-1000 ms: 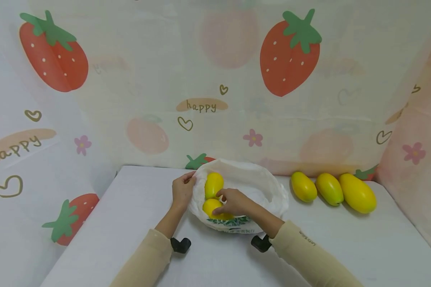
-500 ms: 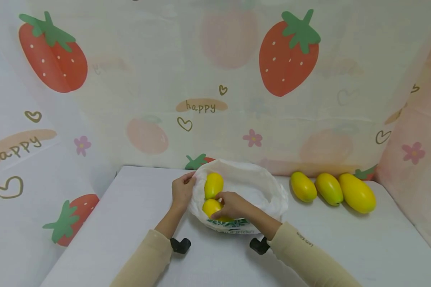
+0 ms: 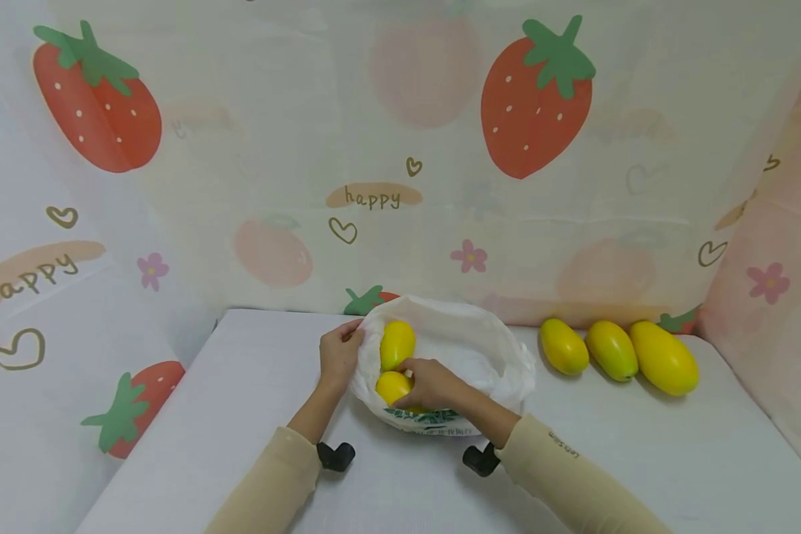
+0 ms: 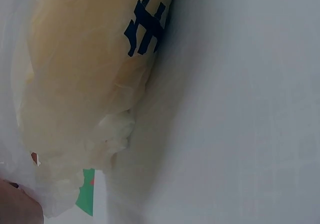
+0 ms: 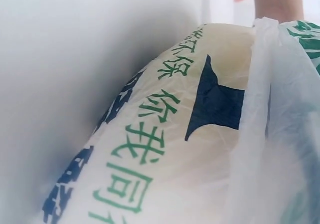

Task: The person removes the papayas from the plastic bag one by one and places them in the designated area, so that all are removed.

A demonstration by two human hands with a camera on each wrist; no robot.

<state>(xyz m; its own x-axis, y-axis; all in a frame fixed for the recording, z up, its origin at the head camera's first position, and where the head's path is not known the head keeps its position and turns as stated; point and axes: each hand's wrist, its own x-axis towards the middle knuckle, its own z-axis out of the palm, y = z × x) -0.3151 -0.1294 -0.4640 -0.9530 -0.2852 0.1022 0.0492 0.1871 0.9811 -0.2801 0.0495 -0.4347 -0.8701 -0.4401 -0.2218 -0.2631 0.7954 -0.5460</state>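
A white plastic bag [image 3: 440, 319] with green and blue print lies on the table, its mouth spread wide. Two yellow mangoes are inside at its left: the far mango [image 3: 397, 343] rests against the left wall, the near mango [image 3: 391, 387] in front of it. My left hand [image 3: 339, 360] pinches the left rim. Reaching in over the front edge, my right hand [image 3: 437, 384] grips the near mango, with thumb and fingers on its right part. In the left wrist view the bag's side [image 4: 85, 74] fills the upper left. Printed plastic [image 5: 200, 109] hides the right fingers in the right wrist view.
Three more fruits stand in a row at the back right: a yellow mango [image 3: 564, 347], a greener mango [image 3: 612, 351] and a larger yellow one [image 3: 664, 359]. A strawberry-printed curtain [image 3: 274, 148] rises behind the white table [image 3: 387, 497]. Black wrist mounts [image 3: 337, 457] sit under both sleeves.
My right hand has sunk slightly lower into the bag and closed its thumb and fingers on the near mango. The left hand keeps its place on the rim.
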